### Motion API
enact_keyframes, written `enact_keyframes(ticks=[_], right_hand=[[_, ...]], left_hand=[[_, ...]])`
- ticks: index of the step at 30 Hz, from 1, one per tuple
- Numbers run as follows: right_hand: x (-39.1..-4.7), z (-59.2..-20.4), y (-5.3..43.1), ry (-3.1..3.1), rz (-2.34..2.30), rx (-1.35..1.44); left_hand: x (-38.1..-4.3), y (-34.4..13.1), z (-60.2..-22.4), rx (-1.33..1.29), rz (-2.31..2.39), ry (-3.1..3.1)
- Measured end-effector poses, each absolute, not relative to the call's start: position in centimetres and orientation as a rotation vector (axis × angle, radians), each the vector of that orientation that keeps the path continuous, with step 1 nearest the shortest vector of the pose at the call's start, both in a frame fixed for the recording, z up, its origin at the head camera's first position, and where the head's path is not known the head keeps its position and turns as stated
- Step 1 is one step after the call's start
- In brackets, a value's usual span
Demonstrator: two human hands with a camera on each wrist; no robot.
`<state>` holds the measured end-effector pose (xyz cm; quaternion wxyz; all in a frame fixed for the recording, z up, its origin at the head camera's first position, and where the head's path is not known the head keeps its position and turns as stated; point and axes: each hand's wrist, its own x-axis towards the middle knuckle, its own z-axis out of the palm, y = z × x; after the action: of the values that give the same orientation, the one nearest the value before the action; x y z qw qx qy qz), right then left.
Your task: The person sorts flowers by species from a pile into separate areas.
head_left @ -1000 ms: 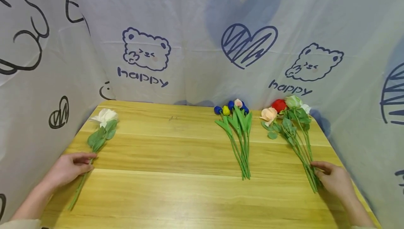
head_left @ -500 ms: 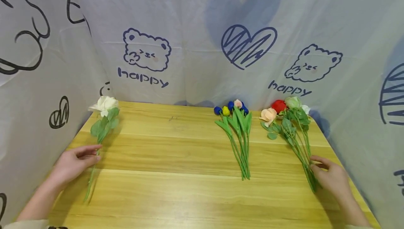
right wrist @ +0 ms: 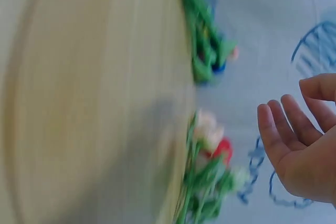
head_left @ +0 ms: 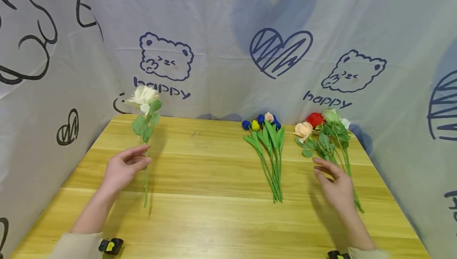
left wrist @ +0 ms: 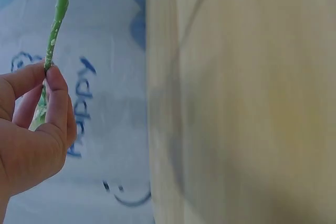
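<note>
A white artificial rose point(head_left: 143, 96) stands upright above the table's left half, its stem pinched between the thumb and fingers of my left hand point(head_left: 123, 169). In the left wrist view the green stem point(left wrist: 59, 11) passes between thumb and fingertips. My right hand point(head_left: 335, 187) hovers with bent, parted fingers and nothing in them, overlapping the stems of a rose bunch in the head view. That bunch has a peach rose point(head_left: 304, 131), a red rose point(head_left: 315, 120), a pale green rose point(head_left: 332, 115) and a white one behind. In the right wrist view the right hand point(right wrist: 304, 145) holds nothing.
A bunch of artificial tulips point(head_left: 273, 160), blue, yellow and pink, lies right of centre on the wooden table point(head_left: 200, 227). A printed white cloth point(head_left: 221, 68) hangs along the back and both sides. Each wrist wears a black device point(head_left: 111, 246).
My left hand has raised the white rose off the table and carried it rightward and away from me. My right hand has left the rose stems and moved left and upward.
</note>
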<state>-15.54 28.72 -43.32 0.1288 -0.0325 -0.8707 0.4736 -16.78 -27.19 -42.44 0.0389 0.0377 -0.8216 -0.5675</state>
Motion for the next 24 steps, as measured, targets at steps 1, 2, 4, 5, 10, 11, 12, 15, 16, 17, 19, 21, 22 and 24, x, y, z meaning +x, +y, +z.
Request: enact_keyframes(ticks=[1, 2, 4, 5, 10, 11, 12, 15, 16, 17, 19, 21, 22, 24], right_hand=[[-15.6, -43.3, 27.9, -2.509, 1.420, -0.084], [-15.7, -43.2, 27.2, -2.486, 1.456, -0.072], [-15.8, -43.1, 25.7, -2.435, 1.528, -0.039], [-15.9, -43.1, 25.0, -2.414, 1.564, -0.022], [-16.4, -42.9, 21.5, -2.336, 1.740, 0.081], [-16.5, -43.0, 20.9, -2.327, 1.776, 0.101], [-16.5, -43.0, 20.2, -2.322, 1.805, 0.126], [-16.5, -43.2, 18.3, -2.334, 1.865, 0.205], [-16.5, -43.2, 17.7, -2.331, 1.890, 0.235], [-16.5, -43.3, 17.2, -2.334, 1.910, 0.262], [-16.5, -43.4, 16.1, -2.334, 1.952, 0.335], [-16.4, -43.5, 15.1, -2.340, 1.994, 0.382], [-16.4, -43.6, 14.6, -2.346, 2.017, 0.402], [-16.4, -43.6, 13.8, -2.369, 2.043, 0.442]], left_hand=[[-17.0, -26.4, -42.3, 0.104, -1.759, -2.501], [-17.3, -25.7, -42.2, 0.089, -1.783, -2.479], [-17.9, -24.1, -42.1, 0.069, -1.836, -2.433], [-18.2, -23.3, -42.0, 0.062, -1.862, -2.407], [-19.6, -19.3, -42.0, 0.015, -1.988, -2.295], [-19.8, -18.5, -42.1, 0.003, -2.012, -2.277], [-20.1, -17.8, -42.1, -0.009, -2.034, -2.263], [-20.5, -15.5, -42.1, -0.048, -2.099, -2.212], [-20.7, -14.8, -42.1, -0.064, -2.111, -2.196], [-20.8, -14.1, -42.2, -0.080, -2.125, -2.181], [-21.0, -12.7, -42.1, -0.110, -2.148, -2.153], [-21.3, -11.5, -42.2, -0.129, -2.168, -2.131], [-21.3, -10.9, -42.2, -0.135, -2.179, -2.125], [-21.4, -9.8, -42.3, -0.142, -2.205, -2.118]])
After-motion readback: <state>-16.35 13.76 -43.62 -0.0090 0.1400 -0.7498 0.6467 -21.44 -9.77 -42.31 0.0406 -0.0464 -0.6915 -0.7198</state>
